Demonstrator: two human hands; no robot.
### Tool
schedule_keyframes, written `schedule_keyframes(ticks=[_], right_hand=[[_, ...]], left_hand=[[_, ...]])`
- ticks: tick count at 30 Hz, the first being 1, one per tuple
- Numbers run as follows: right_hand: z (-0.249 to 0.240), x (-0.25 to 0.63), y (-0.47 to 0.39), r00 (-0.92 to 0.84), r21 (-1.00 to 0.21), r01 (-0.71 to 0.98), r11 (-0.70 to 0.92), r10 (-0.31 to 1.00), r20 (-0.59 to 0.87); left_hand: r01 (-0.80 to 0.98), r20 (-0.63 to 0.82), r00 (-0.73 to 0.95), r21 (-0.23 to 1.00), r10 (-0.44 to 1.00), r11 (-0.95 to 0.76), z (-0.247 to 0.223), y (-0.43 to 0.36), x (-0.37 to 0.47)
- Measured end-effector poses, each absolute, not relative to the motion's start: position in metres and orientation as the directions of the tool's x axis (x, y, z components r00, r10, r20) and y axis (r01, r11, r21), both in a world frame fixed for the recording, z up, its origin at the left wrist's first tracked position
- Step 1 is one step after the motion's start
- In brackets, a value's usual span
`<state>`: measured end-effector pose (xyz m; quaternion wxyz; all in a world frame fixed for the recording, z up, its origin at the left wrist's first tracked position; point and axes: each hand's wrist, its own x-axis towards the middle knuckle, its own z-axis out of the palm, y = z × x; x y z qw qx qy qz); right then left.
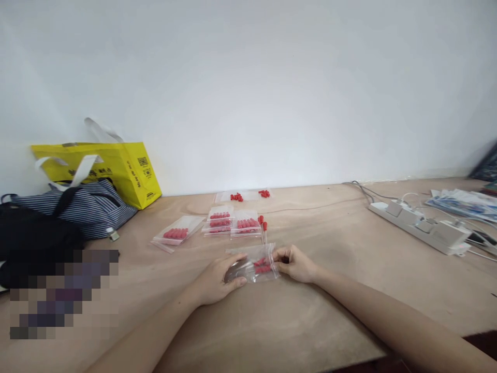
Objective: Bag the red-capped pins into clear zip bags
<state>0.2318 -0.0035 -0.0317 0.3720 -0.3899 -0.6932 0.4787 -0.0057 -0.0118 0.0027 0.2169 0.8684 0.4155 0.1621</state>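
A clear plastic zip bag [252, 272] with a few small red pieces [262, 268] inside lies on the table between my hands. My left hand [219, 280] holds its left side, thumb below and fingers above. At the bag's right edge, the fingers of my right hand [293, 262] are pinched together on the plastic; anything small between them is hidden. Just beyond the bag are two thin sticks with red tips [263, 224]. Several filled zip bags of red pieces [246, 224] lie behind, with another filled bag [176, 233] to their left.
Loose red pieces [236, 197] rest on clear plastic [250, 196] near the wall. On the left stand a yellow bag [135, 176], a striped bag [101, 207] and a black bag [34, 238]. A power strip [419, 225] with cables and some papers [462, 202] occupy the right.
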Motion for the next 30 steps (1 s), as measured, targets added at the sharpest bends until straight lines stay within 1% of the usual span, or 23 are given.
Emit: schedule_keyframes(ticks=[4, 7, 8, 9, 11, 12, 14, 19, 24, 27, 30], right_hand=[[-0.036, 0.231, 0.006, -0.327, -0.947, 0.225, 0.229, 0.933, 0.148], [-0.037, 0.237, 0.022, -0.288, -0.946, 0.216, 0.241, 0.942, 0.174], [-0.037, 0.240, 0.030, -0.246, -0.946, 0.212, 0.246, 0.950, 0.192], [-0.037, 0.242, 0.039, -0.157, -0.938, 0.240, 0.251, 0.963, 0.217], [-0.037, 0.243, 0.058, 0.066, -0.886, 0.407, 0.220, 0.961, 0.269], [-0.037, 0.243, 0.068, 0.102, -0.875, 0.440, 0.205, 0.956, 0.275], [-0.038, 0.237, 0.084, 0.132, -0.855, 0.482, 0.188, 0.950, 0.283], [-0.042, 0.218, 0.103, 0.155, -0.839, 0.525, 0.145, 0.953, 0.261], [-0.049, 0.212, 0.107, 0.218, -0.875, 0.471, 0.113, 0.946, 0.240], [-0.051, 0.217, 0.106, 0.242, -0.912, 0.379, 0.158, 0.934, 0.263], [-0.049, 0.234, 0.099, 0.317, -0.936, 0.278, 0.216, 0.899, 0.302]], left_hand=[[0.644, 0.106, 0.612, 0.510, 0.784, -0.571, 0.001, -0.011, -0.007], [0.640, 0.105, 0.617, 0.509, 0.780, -0.576, 0.002, -0.011, -0.006], [0.640, 0.104, 0.618, 0.510, 0.780, -0.575, 0.002, -0.011, -0.006], [0.640, 0.103, 0.615, 0.513, 0.781, -0.572, 0.003, -0.011, -0.005], [0.646, 0.095, 0.608, 0.517, 0.788, -0.561, 0.004, -0.012, -0.004], [0.651, 0.091, 0.604, 0.518, 0.792, -0.555, 0.004, -0.012, -0.004], [0.658, 0.085, 0.598, 0.516, 0.797, -0.549, 0.005, -0.013, -0.004], [0.665, 0.072, 0.600, 0.510, 0.797, -0.546, 0.004, -0.013, -0.004], [0.661, 0.081, 0.596, 0.516, 0.799, -0.545, 0.004, -0.013, -0.004], [0.663, 0.081, 0.592, 0.516, 0.802, -0.542, 0.003, -0.013, -0.005], [0.660, 0.076, 0.597, 0.519, 0.799, -0.543, 0.003, -0.012, -0.005]])
